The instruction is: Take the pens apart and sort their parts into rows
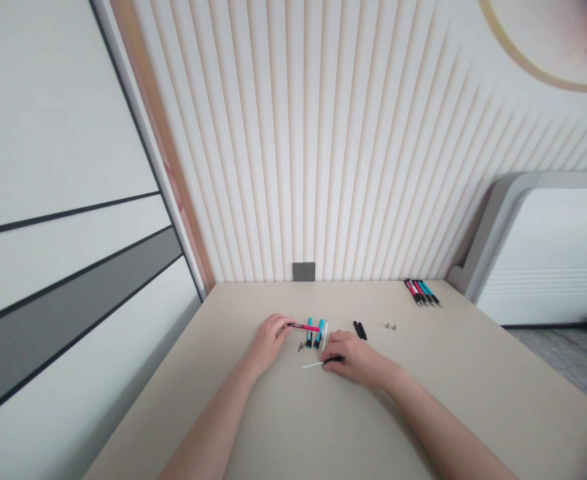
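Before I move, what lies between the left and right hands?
In the head view, between the left hand and right hand lie a pink pen, two teal pens, a white piece and small dark parts.
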The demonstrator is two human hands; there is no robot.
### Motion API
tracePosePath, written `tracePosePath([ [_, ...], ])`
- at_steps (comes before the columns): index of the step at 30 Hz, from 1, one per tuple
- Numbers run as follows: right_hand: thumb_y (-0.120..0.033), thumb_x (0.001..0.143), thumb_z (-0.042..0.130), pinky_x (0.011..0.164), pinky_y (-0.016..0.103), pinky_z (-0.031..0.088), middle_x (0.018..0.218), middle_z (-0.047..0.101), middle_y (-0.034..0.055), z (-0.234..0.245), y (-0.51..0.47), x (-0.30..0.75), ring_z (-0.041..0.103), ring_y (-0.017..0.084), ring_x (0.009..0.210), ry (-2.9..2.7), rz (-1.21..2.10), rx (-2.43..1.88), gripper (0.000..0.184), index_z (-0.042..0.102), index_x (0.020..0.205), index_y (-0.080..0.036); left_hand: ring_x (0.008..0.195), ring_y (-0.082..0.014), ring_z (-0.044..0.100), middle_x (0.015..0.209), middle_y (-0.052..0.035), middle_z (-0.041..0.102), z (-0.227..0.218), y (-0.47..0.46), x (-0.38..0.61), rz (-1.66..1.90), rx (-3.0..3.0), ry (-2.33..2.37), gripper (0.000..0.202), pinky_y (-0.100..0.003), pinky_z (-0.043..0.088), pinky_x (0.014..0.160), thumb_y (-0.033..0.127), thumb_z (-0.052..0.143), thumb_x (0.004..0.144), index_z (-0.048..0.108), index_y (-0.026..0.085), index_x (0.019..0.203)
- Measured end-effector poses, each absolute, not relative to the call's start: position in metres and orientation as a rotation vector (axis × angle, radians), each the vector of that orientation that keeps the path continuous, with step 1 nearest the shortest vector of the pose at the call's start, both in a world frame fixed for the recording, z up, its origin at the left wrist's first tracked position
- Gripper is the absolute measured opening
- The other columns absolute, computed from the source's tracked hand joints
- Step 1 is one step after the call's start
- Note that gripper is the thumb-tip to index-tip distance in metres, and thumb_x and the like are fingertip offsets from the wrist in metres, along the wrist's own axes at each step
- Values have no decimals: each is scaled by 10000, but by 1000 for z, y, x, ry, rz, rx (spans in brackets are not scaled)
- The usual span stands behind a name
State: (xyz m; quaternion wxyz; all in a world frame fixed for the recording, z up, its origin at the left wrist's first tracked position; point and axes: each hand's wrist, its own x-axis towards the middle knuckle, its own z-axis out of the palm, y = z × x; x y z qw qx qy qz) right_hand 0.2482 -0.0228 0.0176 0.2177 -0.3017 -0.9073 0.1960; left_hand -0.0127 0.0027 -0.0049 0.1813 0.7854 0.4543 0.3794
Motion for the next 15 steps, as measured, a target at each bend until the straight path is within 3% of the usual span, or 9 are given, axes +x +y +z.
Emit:
tracePosePath([
  [8,-148,833,578,810,286,427,829,658,21,13,-24,242,588,176,838,-2507,511,-801,103,658,849,-211,914,-205,610,976,-58,674,-3,2,-12,1079,2201,1283,179,-351,483,874,259,530,911,682,213,994],
  [15,-149,825,547,679,249,395,727,623,3,21,-22,251,554,150,695,-2462,486,-940,108,640,815,-204,929,-206,612,980,-58,676,0,1,-11,1127,2200,1289,184,-353,480,876,268,512,922,670,207,994],
])
